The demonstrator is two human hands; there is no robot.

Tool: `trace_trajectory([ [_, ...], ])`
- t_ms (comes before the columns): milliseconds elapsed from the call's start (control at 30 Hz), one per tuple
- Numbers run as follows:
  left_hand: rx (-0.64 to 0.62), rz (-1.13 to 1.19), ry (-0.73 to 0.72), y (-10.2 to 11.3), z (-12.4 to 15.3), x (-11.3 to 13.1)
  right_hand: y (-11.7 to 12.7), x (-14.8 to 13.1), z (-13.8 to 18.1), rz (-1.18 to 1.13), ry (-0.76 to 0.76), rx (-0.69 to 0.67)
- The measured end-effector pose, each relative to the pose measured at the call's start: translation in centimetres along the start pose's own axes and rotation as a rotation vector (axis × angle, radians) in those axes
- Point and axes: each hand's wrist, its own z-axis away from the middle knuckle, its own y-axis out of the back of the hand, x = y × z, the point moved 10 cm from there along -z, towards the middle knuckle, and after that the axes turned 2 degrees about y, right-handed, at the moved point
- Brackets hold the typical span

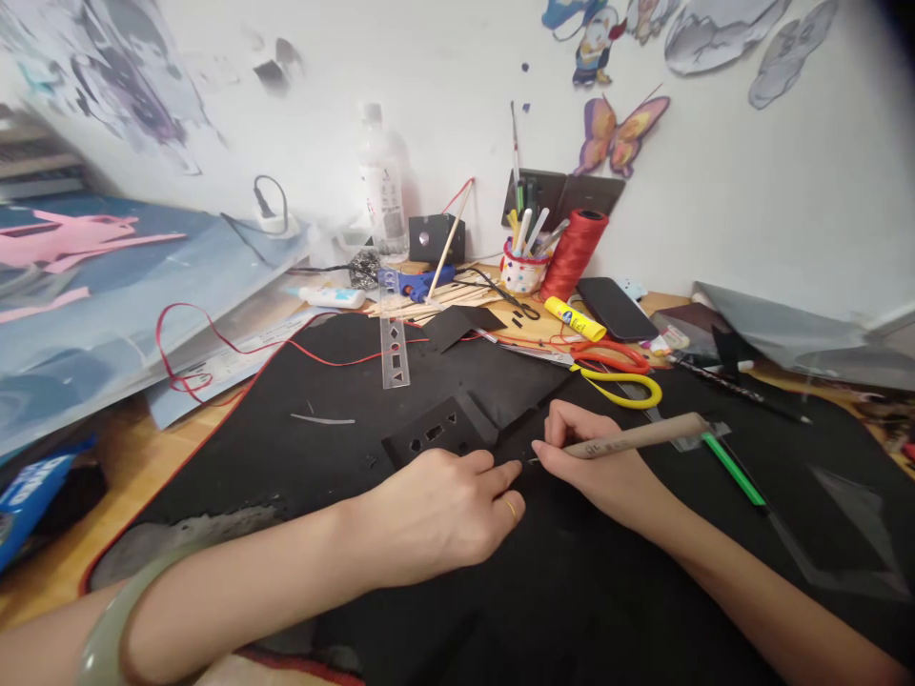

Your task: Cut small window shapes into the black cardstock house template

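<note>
Right grip (600, 474) is being closed around a slim tool (629, 438), handle being slanted up to the right, tip being aimed down just beside left grip (450, 505); tip contact can't be confirmed. Left grip is being laid palm-down, fingers bent, over the near edge of the black card (447, 442); whether anything is being pinched underneath can't be told. Card is being spread at mid-mat (286, 467), small cut holes being exposed just beyond the left knuckles. Ruler (395, 354) is being laid behind the card. Yellow scissors (607, 400) are being rested beyond right grip. Farther back, glue stick (576, 319), phone (616, 310) and red spool (576, 252) are being grouped on the bench (178, 443).
</note>
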Motion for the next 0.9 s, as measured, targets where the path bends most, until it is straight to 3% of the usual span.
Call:
trace_trajectory([
  [900, 0.022, -0.028, 0.031, -0.4, -0.1, -0.3, -0.4, -0.4, -0.4, 0.116, 0.034, 0.006],
])
